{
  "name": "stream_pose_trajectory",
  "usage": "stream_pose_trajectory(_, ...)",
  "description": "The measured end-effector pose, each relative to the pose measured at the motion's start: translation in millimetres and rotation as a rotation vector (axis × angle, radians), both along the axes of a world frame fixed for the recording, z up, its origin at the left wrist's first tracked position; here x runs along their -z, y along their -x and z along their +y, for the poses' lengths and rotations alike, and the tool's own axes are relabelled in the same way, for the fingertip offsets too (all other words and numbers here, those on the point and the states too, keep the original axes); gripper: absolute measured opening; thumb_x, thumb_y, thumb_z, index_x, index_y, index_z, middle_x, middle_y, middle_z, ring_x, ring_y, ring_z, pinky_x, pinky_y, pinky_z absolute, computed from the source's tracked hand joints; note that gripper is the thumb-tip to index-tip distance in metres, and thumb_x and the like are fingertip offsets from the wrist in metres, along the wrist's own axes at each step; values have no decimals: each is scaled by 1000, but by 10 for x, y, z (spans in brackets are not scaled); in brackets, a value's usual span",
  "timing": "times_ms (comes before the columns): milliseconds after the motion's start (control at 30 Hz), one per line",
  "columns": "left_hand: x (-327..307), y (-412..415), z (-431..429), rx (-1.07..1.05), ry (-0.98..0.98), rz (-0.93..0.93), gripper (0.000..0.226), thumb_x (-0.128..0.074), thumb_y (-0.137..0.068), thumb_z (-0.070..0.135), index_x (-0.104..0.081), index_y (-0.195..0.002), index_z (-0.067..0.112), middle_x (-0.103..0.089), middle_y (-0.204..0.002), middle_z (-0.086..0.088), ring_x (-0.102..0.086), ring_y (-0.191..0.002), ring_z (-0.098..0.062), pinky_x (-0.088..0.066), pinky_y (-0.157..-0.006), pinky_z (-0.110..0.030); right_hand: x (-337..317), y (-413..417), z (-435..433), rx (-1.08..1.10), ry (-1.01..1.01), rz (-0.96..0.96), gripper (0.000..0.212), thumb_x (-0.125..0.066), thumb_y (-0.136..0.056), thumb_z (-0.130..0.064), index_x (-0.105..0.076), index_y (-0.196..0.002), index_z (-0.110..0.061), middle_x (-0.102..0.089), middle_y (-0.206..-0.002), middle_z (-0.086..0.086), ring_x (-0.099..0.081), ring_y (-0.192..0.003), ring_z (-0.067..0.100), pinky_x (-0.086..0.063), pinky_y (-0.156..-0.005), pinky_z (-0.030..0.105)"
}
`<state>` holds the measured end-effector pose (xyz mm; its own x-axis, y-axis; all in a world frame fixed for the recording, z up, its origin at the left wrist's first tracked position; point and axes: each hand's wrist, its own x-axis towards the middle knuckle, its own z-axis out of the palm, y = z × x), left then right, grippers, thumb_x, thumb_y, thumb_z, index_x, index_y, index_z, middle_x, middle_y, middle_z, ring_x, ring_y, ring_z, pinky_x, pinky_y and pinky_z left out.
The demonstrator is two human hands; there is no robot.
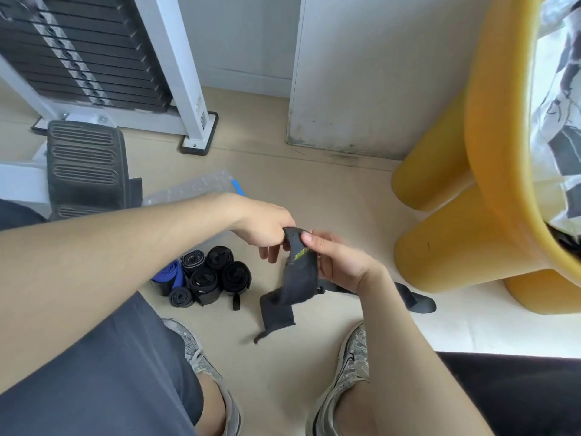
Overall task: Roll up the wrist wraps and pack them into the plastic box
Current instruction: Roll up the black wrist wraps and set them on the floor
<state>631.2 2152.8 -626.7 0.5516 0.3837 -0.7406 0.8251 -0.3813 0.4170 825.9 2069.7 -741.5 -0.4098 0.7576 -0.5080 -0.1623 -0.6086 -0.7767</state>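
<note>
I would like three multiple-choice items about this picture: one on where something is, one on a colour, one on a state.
1. Where do the rolled wraps lie?
A. on the floor near the person's left knee
B. on the yellow stool
C. on the weight stack

2. What colour is the one rolled wrap that is not dark?
A. red
B. blue
C. white

3. In what state is the wrap in the hands?
A. fully rolled
B. mostly unrolled, its end hanging down
C. packed in the box

Answers:
1 A: the cluster sits on the floor, below the left forearm.
2 B: the blue wrap lies at the cluster's left edge.
3 B: the left hand and right hand hold the dark wrap at its top; the rest droops.
</note>
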Motion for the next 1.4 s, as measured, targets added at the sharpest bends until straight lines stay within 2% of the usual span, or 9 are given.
stream_pose_trajectory(200, 1, 116, -83, 87, -16, 112, 78, -31, -100, -3, -31, -163, 44, -50, -110, 1, -61, -67, -21, -55, -66, -31, 597, 170, -502, -124, 142, -128, 15, -78, -96, -23, -76, -83, -17, -64, -87, 12, -69, -88, 28, -48, -118, 55)
stream_pose_trajectory(300, 39, 142, -99, 149, -3, 152, 64, -34, -102, -1, -57, -147, 37, -49, -98, 8, -55, -66, -17, -50, -59, -26, 810, 290, -630, -172, 243, -252, 19, -62, -94, 0, -72, -84, -14, -66, -89, 15, -73, -86, 28, -53, -113, 57)
stream_pose_trajectory(433, 184, 209, -120, 233, -8, 214, 31, -57, -106, 17, -70, -131, 30, -67, -128, -3, -75, -106, -33, -62, -91, -40, 1060, 339, -662, -57, 319, -541, 16, -67, -101, -24, -76, -109, -13, -80, -103, 9, -81, -94, 22, -63, -94, 40)
stream_pose_trajectory(567, 317, 257, -35, 223, -59, 134, 23, -69, -106, 35, -74, -125, 22, -74, -122, 0, -71, -114, -28, -57, -103, -43, 1308, 317, -620, 314, 344, -743, 21, -60, -101, -16, -76, -89, -11, -77, -98, 14, -69, -84, 24, -55, -75, 34)
stream_pose_trajectory(867, 516, 286, 130, 97, -111, -123, 13, -85, -93, 35, -86, -105, 32, -81, -94, 14, -73, -96, -7, -61, -91, -37, 1467, 558, -221, 856, 700, -237, 32, -73, -104, -38, -62, -104, -8, -72, -95, 12, -72, -80, 23, -60, -72, 33)
stream_pose_trajectory(1033, 515, 289, 208, 94, -146, -172, 11, -88, -90, 41, -83, -90, 31, -62, -62, 16, -56, -63, 10, -44, -60, -23, 1407, 466, -165, 937, 623, -420, 25, -79, -88, -18, -57, -87, -4, -57, -87, 20, -57, -81, 32, -50, -71, 38)
stream_pose_trajectory(1133, 379, 281, 262, 91, -136, -142, 15, -88, -89, 41, -76, -80, 40, -72, -70, 15, -59, -66, 12, -53, -68, -28, 1196, 419, -92, 1041, 588, -331, 26, -71, -86, -11, -63, -105, 5, -63, -124, 29, -60, -120, 47, -52, -101, 52)
stream_pose_trajectory(1267, 135, 224, 293, 83, -147, -113, 12, -82, -97, 36, -82, -101, 25, -81, -91, 10, -73, -88, -9, -61, -85, -36, 743, 364, 128, 1120, 526, -255, 37, -61, -88, -13, -58, -125, -15, -65, -112, 11, -63, -99, 30, -52, -73, 38)
stream_pose_trajectory(1400, -84, 200, 246, 109, -135, -43, 15, -75, -102, 34, -76, -107, 19, -77, -94, 7, -69, -88, -20, -53, -75, -30, 172, 437, 273, 1054, 180, -373, 34, -58, -90, -24, -72, -120, -16, -73, -107, 5, -69, -101, 30, -64, -88, 46)
